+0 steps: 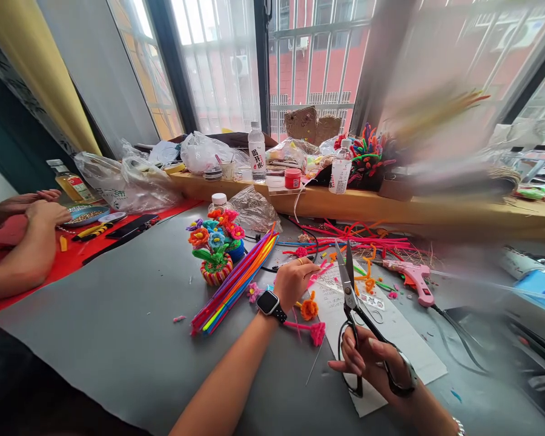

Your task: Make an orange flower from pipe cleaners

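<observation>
Above white paper (pixel 418 352) on the bench (pixel 131 327), holding scissors (pixel 349 292) clamped in the right grip (pixel 367 360), pointing them upward, presumably for safety; resting the left grip (pixel 293 283) beside pink pieces (pixel 315 279), leaving unclear whether pinching any; having fuzzy stems (pixel 240 284) bundled close by, seemingly for easy picking.

Black scissor handles (pixel 366 312), red-striped pot (pixel 217 276)

Scissors (pixel 349 292) in right fingers (pixel 356 360), left fingers (pixel 306 267) near paper (pixel 393 336), pink glue gun (pixel 418 280)

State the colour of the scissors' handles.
The scissors' handles are black; the head view shows them best.
</observation>
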